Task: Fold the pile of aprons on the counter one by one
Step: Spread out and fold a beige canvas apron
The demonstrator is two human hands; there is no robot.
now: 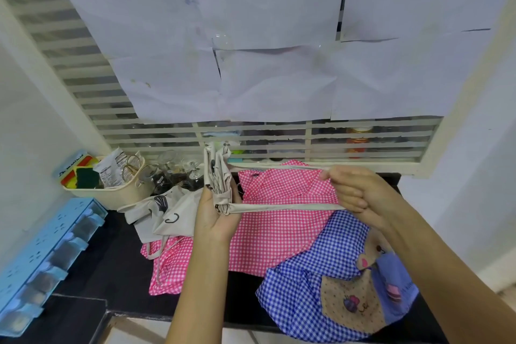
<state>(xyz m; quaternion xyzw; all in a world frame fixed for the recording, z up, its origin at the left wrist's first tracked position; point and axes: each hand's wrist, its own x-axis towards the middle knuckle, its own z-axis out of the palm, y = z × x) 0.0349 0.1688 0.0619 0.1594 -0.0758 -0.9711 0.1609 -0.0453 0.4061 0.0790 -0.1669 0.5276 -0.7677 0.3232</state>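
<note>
My left hand grips a beige apron folded into a narrow upright bundle above the black counter. My right hand pinches that apron's beige strap, stretched level between both hands. Under my hands a pink gingham apron lies spread out. A blue gingham apron with a bear patch overlaps its right side and hangs over the front edge. Another beige apron with black marks lies crumpled to the left.
A cream basket with sponges and packets stands at the back left, glass jars beside it. A light blue rack runs along the left wall. A slatted window covered with paper sheets backs the counter.
</note>
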